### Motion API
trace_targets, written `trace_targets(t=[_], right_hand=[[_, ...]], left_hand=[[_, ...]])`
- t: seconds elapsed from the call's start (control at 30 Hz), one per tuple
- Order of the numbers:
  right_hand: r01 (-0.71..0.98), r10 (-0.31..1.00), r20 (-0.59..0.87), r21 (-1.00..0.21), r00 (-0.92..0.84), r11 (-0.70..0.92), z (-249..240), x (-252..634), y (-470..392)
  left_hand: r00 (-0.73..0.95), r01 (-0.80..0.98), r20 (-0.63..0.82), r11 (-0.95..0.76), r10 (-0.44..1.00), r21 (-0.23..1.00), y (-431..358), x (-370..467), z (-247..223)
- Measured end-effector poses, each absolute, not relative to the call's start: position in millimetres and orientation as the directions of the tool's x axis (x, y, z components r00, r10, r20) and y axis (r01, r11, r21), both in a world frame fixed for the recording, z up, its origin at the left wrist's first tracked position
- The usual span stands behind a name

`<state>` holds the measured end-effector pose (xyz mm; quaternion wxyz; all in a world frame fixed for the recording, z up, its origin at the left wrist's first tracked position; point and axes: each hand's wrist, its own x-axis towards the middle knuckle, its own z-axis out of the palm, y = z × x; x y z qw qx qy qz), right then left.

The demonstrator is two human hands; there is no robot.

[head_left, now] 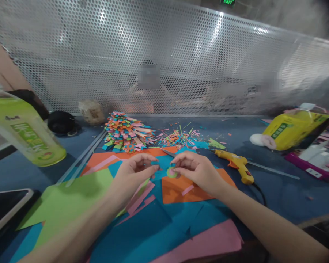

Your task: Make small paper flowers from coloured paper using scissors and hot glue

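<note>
My right hand (193, 171) pinches a small round green and pink paper piece (171, 172) between thumb and fingertips. To its left, my left hand (138, 171) is curled with thumb and fingertips close together; whatever they hold is too small to make out. Both hands hover over overlapping coloured sheets: an orange sheet (168, 193), a blue sheet (131, 233) and a green sheet (76, 201). Pink paper strips (142, 195) lie below my left hand. A pointed metal blade (168, 152) shows behind my right fingers, the rest of it hidden.
Behind the hands stands a cone of layered paper bits (126, 135), beside paper scraps (178, 138). A yellow glue gun (237, 164) lies right, its cord trailing forward. Clear glue sticks (82, 157), a bottle (27, 128) and a dark-screened device (8, 208) are left; a yellow pack (290, 126) is right.
</note>
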<state>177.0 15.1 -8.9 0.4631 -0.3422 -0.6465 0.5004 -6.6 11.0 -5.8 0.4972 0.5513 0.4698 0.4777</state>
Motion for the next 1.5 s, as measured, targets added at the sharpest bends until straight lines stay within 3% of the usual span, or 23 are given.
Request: trace_targets(t=[0.73,1.03,1.13,1.23,1.37,1.5], right_hand=[[0.055,0.861,0.344,-0.919,-0.375,0.391,-17.0,178.6,15.3],[0.194,0.823,0.442,-0.827,-0.357,0.528,-16.0,179.1,14.8],[0.334,0.706,0.619,-0.623,-0.343,0.708,-13.5,182.7,13.9],[0.421,0.457,0.762,-0.266,-0.459,0.867,-10.0,189.7,11.6],[0.33,0.113,0.753,0.145,-0.649,0.933,-3.8,196.2,5.7],[0.303,-0.026,0.715,0.329,-0.699,0.894,2.2,193.3,0.0]], left_hand=[[0.16,-0.06,-0.016,0.026,0.987,0.998,9.2,-4.3,-6.0],[0.126,-0.184,-0.053,0.076,0.991,0.98,11.1,-1.1,-2.6],[0.133,-0.31,-0.194,0.227,0.972,0.923,11.8,0.3,3.1],[0.258,-0.334,-0.325,0.4,0.91,0.854,8.7,1.0,6.8],[0.429,-0.252,-0.319,0.451,0.845,0.856,-1.1,2.6,8.2],[0.47,-0.244,-0.256,0.403,0.844,0.882,-7.3,3.3,7.8]])
